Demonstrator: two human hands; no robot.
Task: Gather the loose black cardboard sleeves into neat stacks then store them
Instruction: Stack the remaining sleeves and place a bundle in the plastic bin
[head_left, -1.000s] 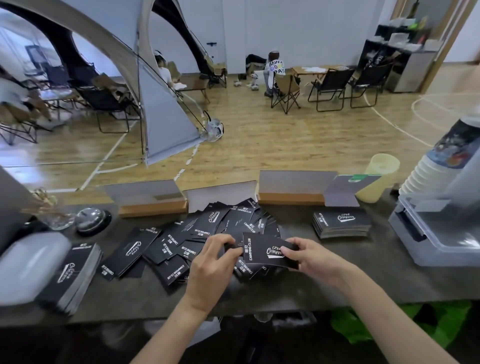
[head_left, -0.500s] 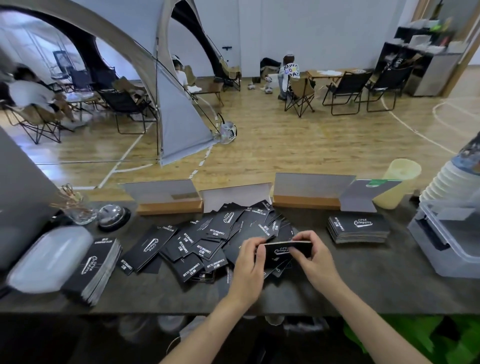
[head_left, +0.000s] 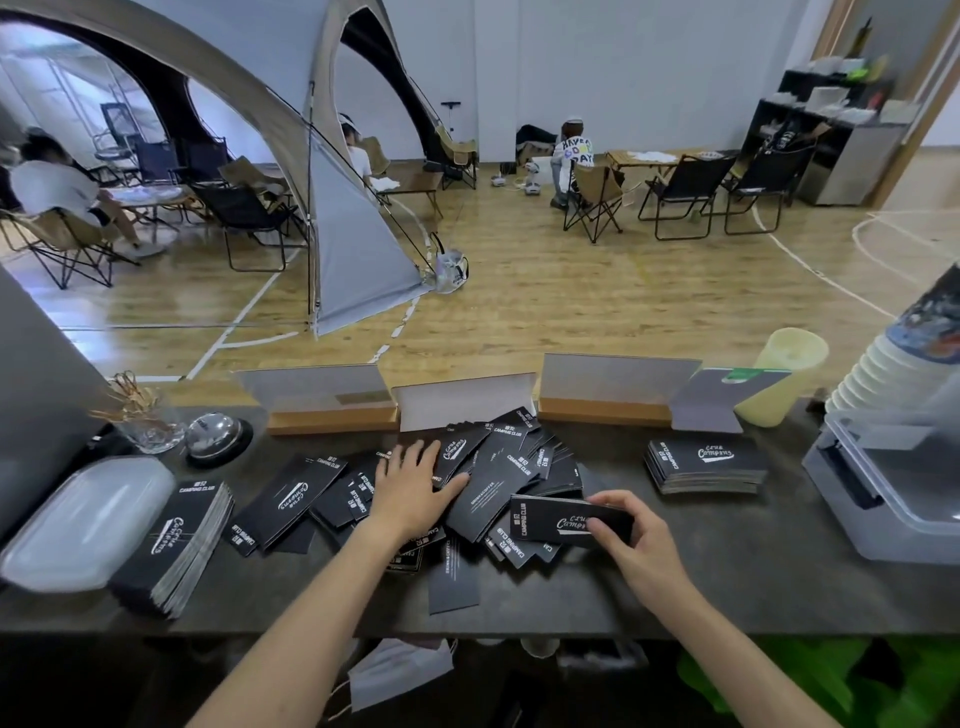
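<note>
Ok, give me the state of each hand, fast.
Left hand: open, fingers spread flat on the loose sleeves.
Right hand: closed on a small stack of sleeves.

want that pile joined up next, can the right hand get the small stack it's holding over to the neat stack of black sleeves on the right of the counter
Probably yes. The right hand grips a small stack of black cardboard sleeves, and only bare dark counter lies between it and the neat stack of black sleeves.

Sleeves (head_left: 498, 478): black, white lettering. Counter (head_left: 727, 566): dark grey. Cup (head_left: 784, 376): pale yellow. Bin (head_left: 893, 483): clear grey. Bell (head_left: 213, 434): chrome, black base.
</note>
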